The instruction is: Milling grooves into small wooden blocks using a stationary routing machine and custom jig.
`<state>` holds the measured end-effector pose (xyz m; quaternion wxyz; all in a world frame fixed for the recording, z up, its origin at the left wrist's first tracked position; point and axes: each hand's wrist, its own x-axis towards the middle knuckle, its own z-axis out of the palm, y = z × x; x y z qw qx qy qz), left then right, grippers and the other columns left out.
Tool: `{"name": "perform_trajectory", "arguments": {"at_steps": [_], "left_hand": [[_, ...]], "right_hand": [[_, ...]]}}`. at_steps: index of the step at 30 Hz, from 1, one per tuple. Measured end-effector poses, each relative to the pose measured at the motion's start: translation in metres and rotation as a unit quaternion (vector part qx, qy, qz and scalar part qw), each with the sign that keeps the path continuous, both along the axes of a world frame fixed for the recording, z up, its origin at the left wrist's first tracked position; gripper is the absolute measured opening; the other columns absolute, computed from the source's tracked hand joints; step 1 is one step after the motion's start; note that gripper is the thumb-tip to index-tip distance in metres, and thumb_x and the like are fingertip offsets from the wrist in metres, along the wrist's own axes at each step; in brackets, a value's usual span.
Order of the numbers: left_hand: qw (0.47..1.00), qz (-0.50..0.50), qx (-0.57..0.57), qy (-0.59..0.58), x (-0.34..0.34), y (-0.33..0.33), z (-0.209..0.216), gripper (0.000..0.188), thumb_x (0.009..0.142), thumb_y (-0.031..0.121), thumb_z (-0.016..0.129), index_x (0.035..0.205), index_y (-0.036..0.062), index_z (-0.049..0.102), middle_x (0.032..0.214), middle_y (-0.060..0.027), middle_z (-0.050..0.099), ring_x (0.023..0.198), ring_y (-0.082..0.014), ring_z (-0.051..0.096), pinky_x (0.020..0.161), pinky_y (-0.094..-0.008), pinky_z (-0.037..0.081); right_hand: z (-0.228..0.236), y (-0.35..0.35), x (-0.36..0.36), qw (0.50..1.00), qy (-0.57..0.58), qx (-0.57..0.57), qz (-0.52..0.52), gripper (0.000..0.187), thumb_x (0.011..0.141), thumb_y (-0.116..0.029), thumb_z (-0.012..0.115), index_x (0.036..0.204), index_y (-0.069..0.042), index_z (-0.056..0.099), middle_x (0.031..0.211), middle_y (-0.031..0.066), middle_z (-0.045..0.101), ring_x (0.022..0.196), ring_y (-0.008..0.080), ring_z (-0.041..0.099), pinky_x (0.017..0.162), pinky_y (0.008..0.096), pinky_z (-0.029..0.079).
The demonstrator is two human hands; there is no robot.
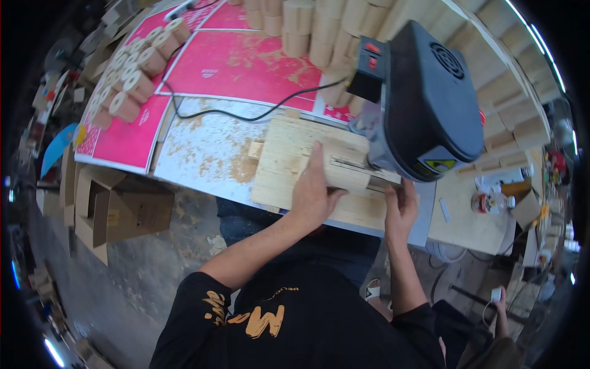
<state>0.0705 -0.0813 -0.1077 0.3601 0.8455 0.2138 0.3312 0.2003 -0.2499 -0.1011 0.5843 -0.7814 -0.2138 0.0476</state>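
A pale wooden block (347, 177) with a rounded side and dark slots lies on a plywood board (276, 166), under the head of a grey and black bench drill (430, 104). My left hand (312, 195) grips the block's left end, fingers along the far side and thumb at the near side. At its right end, my right hand (401, 212) closes its fingers on the block, close beneath the drill's housing. The housing partly hides the tool's tip and the block's far right part.
Pink sheets (246, 64) dusted with shavings cover the bench, crossed by a black cable (246, 117). Short wooden cylinders (126, 106) stand at the left, with more stacked wooden pieces (298, 27) behind. A clear bottle (491, 203) lies right; an open carton (123, 206) sits on the floor.
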Motion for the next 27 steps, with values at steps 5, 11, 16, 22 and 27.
{"name": "perform_trajectory", "arguments": {"at_steps": [5,11,16,22,27], "left_hand": [[0.999,-0.01,0.034,0.027,0.002,0.004,-0.002,0.119,0.072,0.018,0.091,0.156,-0.0095,0.011,0.146,-0.0332,0.045,0.125,-0.0476,0.056,0.099,-0.0451,0.051],[0.998,-0.014,-0.018,0.054,0.0,0.003,0.001,0.113,0.075,0.017,0.088,0.154,-0.0121,0.012,0.135,-0.0369,0.051,0.115,-0.0492,0.06,0.094,-0.0465,0.052],[0.999,0.0,0.022,0.049,-0.003,0.005,-0.005,0.117,0.075,0.021,0.09,0.155,-0.0104,0.011,0.133,-0.035,0.054,0.115,-0.0458,0.063,0.091,-0.0449,0.054],[0.998,0.0,0.015,0.055,0.0,0.002,0.0,0.117,0.073,0.02,0.09,0.156,-0.0087,0.013,0.135,-0.0334,0.054,0.116,-0.0451,0.062,0.092,-0.0444,0.054],[0.998,0.002,-0.008,0.055,0.001,0.002,-0.002,0.116,0.073,0.02,0.09,0.155,-0.0101,0.014,0.135,-0.0351,0.053,0.117,-0.0465,0.061,0.094,-0.0453,0.053]], "right_hand": [[0.059,-0.001,0.016,0.987,0.113,-0.104,0.056,0.049,0.101,-0.017,0.062,0.143,0.006,0.052,0.141,0.0227,0.059,0.139,0.0259,0.049,0.115,0.0373,0.036],[0.178,0.049,0.072,0.972,-0.009,0.229,0.051,0.052,0.109,-0.041,0.046,0.134,0.003,0.06,0.117,0.0122,0.066,0.103,0.02,0.063,0.097,0.0373,0.047],[0.145,0.019,0.049,0.93,-0.055,0.277,0.234,0.043,0.108,-0.032,0.04,0.095,0.003,0.06,0.096,0.0139,0.066,0.089,0.0207,0.056,0.085,0.0348,0.044],[0.052,-0.004,0.021,0.858,-0.499,0.01,0.123,0.018,0.092,-0.02,0.064,0.083,-0.005,0.067,0.103,0.0116,0.075,0.101,0.0341,0.059,0.088,0.046,0.047],[0.079,0.0,0.03,0.83,-0.516,0.035,0.21,0.01,0.088,-0.01,0.064,0.094,-0.005,0.069,0.107,0.0154,0.073,0.091,0.0314,0.059,0.08,0.0451,0.047]]}}
